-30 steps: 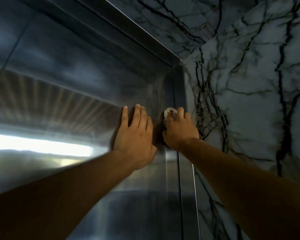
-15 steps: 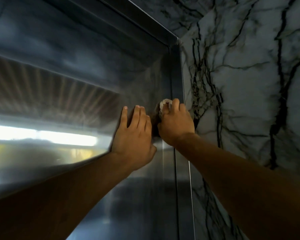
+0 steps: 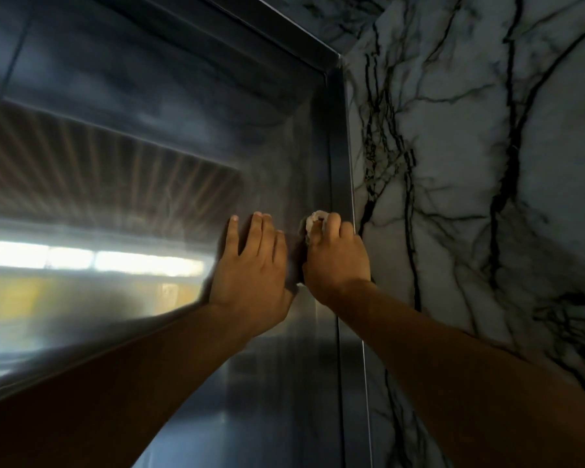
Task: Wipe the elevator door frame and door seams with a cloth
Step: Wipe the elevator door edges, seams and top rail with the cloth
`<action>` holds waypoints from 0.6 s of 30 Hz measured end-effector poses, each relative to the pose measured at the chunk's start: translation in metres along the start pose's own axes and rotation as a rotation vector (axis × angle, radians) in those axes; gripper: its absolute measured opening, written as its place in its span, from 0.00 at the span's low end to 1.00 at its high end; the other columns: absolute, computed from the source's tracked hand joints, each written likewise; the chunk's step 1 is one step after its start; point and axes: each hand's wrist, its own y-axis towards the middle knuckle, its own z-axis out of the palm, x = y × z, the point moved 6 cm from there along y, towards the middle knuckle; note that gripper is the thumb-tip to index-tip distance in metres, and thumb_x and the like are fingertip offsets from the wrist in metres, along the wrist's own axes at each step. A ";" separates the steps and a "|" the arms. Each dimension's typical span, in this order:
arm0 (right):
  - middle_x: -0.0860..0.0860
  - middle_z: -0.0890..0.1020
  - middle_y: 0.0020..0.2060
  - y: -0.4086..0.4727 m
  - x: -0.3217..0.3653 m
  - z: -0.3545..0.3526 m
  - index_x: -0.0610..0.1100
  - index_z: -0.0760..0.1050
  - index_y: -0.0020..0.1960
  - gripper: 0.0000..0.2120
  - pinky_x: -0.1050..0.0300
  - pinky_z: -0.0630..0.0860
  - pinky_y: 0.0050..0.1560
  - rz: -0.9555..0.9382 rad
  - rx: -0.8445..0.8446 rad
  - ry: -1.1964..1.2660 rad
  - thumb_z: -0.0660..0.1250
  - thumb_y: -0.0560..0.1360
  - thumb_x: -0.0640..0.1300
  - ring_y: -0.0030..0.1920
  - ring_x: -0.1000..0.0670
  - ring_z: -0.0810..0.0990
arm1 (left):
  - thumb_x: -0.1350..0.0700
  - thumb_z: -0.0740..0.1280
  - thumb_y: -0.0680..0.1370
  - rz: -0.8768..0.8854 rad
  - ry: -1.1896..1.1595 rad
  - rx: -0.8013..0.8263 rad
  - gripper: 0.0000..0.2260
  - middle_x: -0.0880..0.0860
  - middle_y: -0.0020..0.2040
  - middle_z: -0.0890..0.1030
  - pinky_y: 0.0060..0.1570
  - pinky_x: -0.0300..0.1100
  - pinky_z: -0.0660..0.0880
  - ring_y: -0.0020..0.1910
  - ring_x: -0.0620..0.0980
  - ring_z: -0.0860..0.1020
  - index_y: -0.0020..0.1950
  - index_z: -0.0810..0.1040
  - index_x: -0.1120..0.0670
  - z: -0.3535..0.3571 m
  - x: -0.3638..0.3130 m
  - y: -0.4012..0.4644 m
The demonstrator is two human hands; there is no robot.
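- While the right hand grips a bunched white cloth against the steel door frame at centre frame, the cloth looks soft, light, best held wadded.
- Left hand rests flat, fingers straight, on the elevator door.

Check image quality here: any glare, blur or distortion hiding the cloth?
Head view: bright glare band on the steel door; wide-angle bending of the door frame; dim light, forearms dark; cloth mostly hidden by the right hand; left hand sharp enough.
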 end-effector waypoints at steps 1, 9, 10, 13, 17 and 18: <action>0.41 0.65 0.66 -0.007 0.001 0.003 0.39 0.59 0.75 0.33 0.52 0.70 0.59 -0.001 0.004 0.002 0.64 0.77 0.54 0.60 0.43 0.69 | 0.33 0.48 0.78 -0.007 0.005 0.011 0.40 0.65 0.81 0.50 0.76 0.66 0.44 0.80 0.64 0.47 0.81 0.49 0.59 0.001 0.000 -0.004; 0.43 0.65 0.66 -0.072 0.007 0.020 0.40 0.58 0.75 0.30 0.53 0.70 0.59 -0.004 0.036 0.120 0.63 0.78 0.50 0.59 0.45 0.69 | 0.32 0.47 0.78 0.007 0.069 0.075 0.41 0.66 0.81 0.46 0.75 0.68 0.42 0.80 0.65 0.45 0.81 0.47 0.60 0.010 -0.018 -0.048; 0.43 0.66 0.66 -0.080 0.008 0.022 0.41 0.58 0.76 0.30 0.53 0.69 0.60 -0.004 0.042 0.132 0.63 0.78 0.50 0.59 0.45 0.69 | 0.33 0.47 0.78 0.004 0.075 0.083 0.41 0.66 0.81 0.46 0.74 0.68 0.43 0.80 0.65 0.44 0.81 0.47 0.60 0.011 -0.019 -0.055; 0.43 0.64 0.68 -0.098 0.009 0.028 0.41 0.56 0.77 0.33 0.53 0.69 0.61 -0.018 0.065 0.145 0.65 0.78 0.52 0.61 0.45 0.68 | 0.35 0.47 0.79 -0.009 0.073 0.080 0.39 0.66 0.81 0.46 0.74 0.68 0.44 0.80 0.65 0.44 0.81 0.47 0.60 0.016 -0.021 -0.071; 0.43 0.63 0.68 -0.112 0.010 0.031 0.40 0.55 0.77 0.34 0.52 0.69 0.61 -0.049 0.046 0.096 0.64 0.79 0.53 0.61 0.44 0.68 | 0.36 0.47 0.79 0.003 0.100 0.080 0.38 0.66 0.81 0.46 0.74 0.68 0.44 0.80 0.66 0.45 0.81 0.47 0.60 0.026 -0.025 -0.092; 0.42 0.63 0.68 -0.113 0.011 0.031 0.40 0.55 0.77 0.34 0.52 0.69 0.61 -0.051 0.049 0.081 0.64 0.79 0.54 0.61 0.44 0.68 | 0.36 0.47 0.80 0.002 0.100 0.079 0.37 0.66 0.81 0.46 0.74 0.68 0.44 0.80 0.65 0.44 0.81 0.46 0.59 0.028 -0.026 -0.095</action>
